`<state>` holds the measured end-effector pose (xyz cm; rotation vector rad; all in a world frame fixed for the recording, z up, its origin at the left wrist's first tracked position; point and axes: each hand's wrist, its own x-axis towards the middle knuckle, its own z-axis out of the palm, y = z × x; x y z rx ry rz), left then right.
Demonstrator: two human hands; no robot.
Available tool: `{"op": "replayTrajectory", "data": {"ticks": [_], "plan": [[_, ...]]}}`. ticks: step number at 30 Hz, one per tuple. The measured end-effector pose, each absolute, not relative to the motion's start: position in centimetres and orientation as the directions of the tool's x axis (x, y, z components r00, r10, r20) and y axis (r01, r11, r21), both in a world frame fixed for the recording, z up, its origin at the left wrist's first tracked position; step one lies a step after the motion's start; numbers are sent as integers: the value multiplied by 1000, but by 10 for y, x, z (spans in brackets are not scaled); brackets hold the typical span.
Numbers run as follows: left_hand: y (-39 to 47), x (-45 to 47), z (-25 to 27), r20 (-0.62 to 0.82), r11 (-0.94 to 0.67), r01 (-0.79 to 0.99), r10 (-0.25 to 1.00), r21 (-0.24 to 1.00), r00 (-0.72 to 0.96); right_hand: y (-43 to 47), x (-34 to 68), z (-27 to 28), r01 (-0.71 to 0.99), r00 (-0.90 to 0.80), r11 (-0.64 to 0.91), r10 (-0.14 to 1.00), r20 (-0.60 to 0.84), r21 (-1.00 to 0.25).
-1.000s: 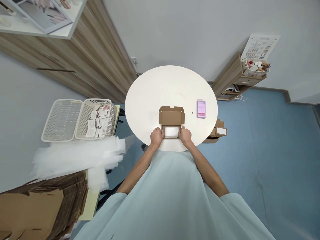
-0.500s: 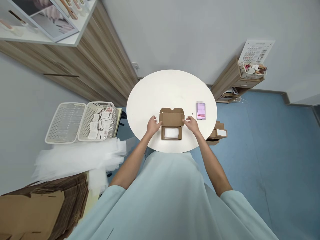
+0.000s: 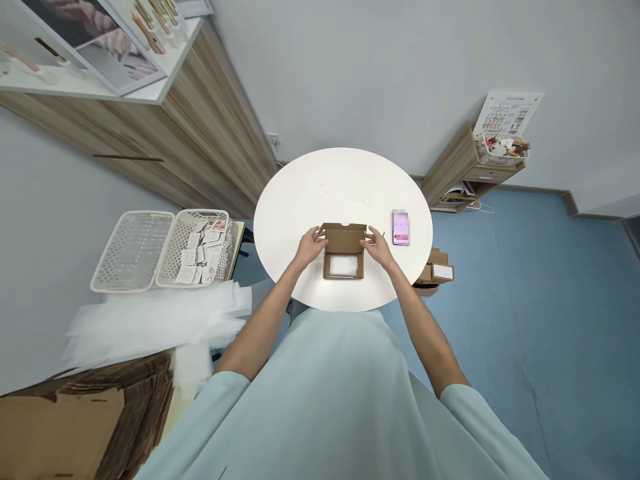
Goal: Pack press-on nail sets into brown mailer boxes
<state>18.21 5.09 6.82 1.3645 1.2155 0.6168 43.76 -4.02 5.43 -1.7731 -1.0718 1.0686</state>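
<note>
A small brown cardboard box [image 3: 344, 277] stands on the white round table [image 3: 295, 190] with its lid raised at the far side. Inside lies a white wrapped packet [image 3: 343, 266]. At the lid's left edge, my left hand [image 3: 311, 247] grips the side flap between thumb and fingers. My right hand [image 3: 377, 247] has hold of the lid's right edge in the same way. To the right of that hand, a phone [image 3: 401, 228] with a pinkish screen lies flat on the table.
Left of the table are a white plastic basket [image 3: 165, 260] of small packets, a pile of white wrapping sheets [image 3: 160, 323] and stacked flat cardboard [image 3: 65, 427]. More cardboard boxes [image 3: 437, 270] sit low beyond the table's right edge. A wooden cabinet [image 3: 455, 160] stands by the wall.
Both hands have moved inward and slightly up along the lid's sides. The lid is tilted more upright than before, with its side flaps folded in. The view has shifted slightly.
</note>
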Motion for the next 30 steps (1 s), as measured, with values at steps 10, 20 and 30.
{"op": "replayTrajectory", "data": {"ticks": [10,20,30], "plan": [[-9,170,45,-178,68,333,934,940,310,-98,422,52,363,248,-201,962,-113,-910],[-72,155,35,-22,-182,563,941,806,337,-157,402,50,649,208,-194,975,-73,-735],[-85,153,51,-236,-10,642,926,766,296,-169,390,48,660,235,-359,933,-272,-660]]}}
